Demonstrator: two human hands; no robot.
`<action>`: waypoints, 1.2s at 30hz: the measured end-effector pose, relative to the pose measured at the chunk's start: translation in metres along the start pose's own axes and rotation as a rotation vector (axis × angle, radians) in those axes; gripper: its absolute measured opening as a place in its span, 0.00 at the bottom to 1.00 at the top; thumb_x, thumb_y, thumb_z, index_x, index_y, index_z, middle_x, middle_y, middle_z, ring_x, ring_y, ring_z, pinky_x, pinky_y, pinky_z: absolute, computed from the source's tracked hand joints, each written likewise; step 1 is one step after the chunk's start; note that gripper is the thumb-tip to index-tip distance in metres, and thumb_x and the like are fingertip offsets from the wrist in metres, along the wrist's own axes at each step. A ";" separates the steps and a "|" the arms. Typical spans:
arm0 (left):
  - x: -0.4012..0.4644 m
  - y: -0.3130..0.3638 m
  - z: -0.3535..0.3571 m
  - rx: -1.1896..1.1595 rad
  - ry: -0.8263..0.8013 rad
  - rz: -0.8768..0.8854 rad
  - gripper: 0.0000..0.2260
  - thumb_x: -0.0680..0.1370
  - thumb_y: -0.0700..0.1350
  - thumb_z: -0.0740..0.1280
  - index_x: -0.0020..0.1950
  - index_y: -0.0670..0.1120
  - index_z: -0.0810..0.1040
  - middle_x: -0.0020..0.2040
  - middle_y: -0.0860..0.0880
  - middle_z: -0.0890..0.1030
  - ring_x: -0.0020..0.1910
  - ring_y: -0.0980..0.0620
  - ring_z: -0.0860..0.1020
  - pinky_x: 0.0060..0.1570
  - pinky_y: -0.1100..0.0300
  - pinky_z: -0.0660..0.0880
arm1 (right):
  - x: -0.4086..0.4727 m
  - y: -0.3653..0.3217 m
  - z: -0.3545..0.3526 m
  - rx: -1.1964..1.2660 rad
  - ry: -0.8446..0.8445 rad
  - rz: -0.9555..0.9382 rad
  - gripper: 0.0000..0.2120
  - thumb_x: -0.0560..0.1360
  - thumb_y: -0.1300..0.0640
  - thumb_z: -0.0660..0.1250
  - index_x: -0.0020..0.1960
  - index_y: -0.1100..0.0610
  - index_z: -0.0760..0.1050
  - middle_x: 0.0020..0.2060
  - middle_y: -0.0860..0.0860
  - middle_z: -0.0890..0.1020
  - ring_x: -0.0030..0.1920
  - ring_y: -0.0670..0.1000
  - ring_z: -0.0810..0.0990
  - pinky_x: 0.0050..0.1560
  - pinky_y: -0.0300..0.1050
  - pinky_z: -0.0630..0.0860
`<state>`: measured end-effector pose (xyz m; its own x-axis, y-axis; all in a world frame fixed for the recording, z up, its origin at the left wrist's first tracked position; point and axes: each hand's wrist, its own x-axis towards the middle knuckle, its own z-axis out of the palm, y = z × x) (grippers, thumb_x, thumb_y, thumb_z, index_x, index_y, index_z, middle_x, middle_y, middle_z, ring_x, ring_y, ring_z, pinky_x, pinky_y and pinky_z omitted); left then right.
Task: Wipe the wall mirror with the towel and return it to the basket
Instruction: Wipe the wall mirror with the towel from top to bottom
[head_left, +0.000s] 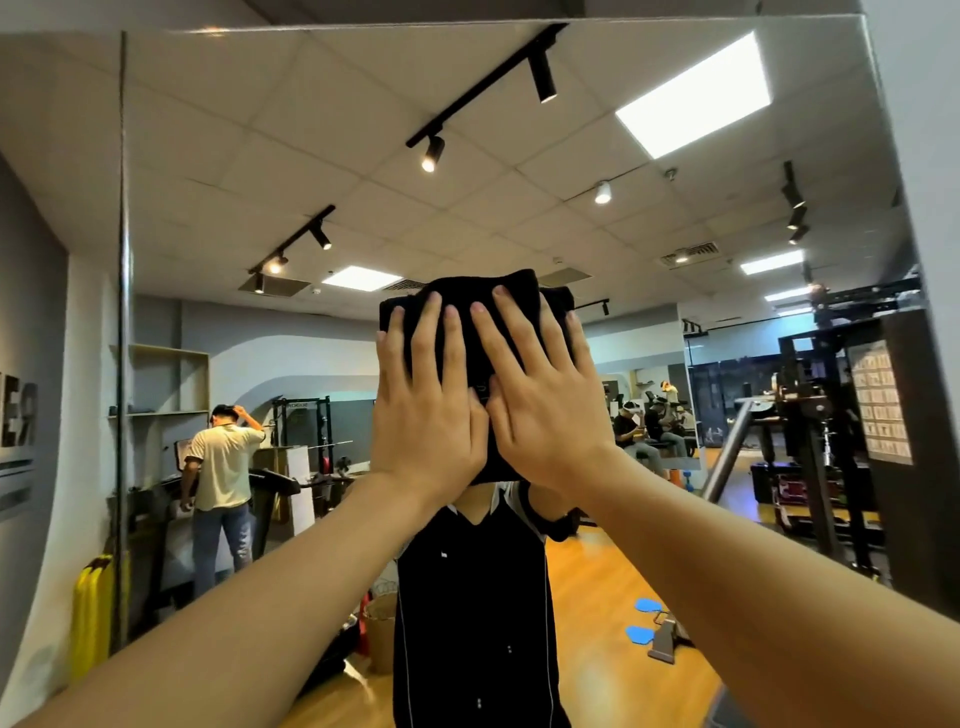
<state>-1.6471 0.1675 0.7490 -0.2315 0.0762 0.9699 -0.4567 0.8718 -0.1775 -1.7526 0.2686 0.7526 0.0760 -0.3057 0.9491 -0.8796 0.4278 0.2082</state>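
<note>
towel: black, folded, lying flat against wall mirror, centre, about head height
left hand: grip splayed open, palm pressing towel
right hand: same, overlapping beside left
key relation: towel sitting directly under both palms, equally near
basket: showing low in reflection

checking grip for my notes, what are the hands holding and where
Both the left hand and right hand press flat on the black towel against the mirror, palms over its lower middle.

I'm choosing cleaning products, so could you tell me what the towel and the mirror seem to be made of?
Towel: black, soft, thick folded cloth, matte, probably cotton or microfibre; it bunches under both flat hands. Mirror: smooth glossy glass, reflecting the gym sharply, with a thin metal-looking strip at its left edge.
</note>
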 end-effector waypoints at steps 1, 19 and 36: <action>0.001 0.008 0.002 -0.008 -0.001 -0.003 0.31 0.81 0.51 0.51 0.80 0.36 0.59 0.81 0.37 0.57 0.80 0.33 0.54 0.74 0.36 0.63 | -0.003 0.007 -0.001 -0.006 0.003 0.001 0.33 0.82 0.42 0.36 0.83 0.52 0.56 0.82 0.53 0.56 0.82 0.60 0.51 0.78 0.65 0.54; 0.021 0.154 0.064 -0.051 0.000 0.023 0.31 0.81 0.52 0.50 0.82 0.39 0.55 0.82 0.38 0.55 0.81 0.33 0.51 0.76 0.35 0.58 | -0.058 0.159 -0.028 -0.093 0.022 -0.001 0.30 0.82 0.47 0.48 0.83 0.53 0.55 0.82 0.53 0.56 0.82 0.58 0.53 0.79 0.63 0.54; 0.044 0.270 0.106 -0.048 -0.026 0.064 0.32 0.82 0.55 0.46 0.83 0.40 0.53 0.83 0.39 0.53 0.81 0.34 0.48 0.78 0.36 0.53 | -0.101 0.278 -0.051 -0.107 0.055 0.014 0.30 0.81 0.48 0.50 0.83 0.52 0.56 0.82 0.53 0.56 0.82 0.57 0.54 0.78 0.62 0.55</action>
<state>-1.8717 0.3547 0.7257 -0.2812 0.1200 0.9521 -0.3988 0.8878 -0.2297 -1.9808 0.4621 0.7269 0.0927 -0.2532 0.9630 -0.8259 0.5206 0.2164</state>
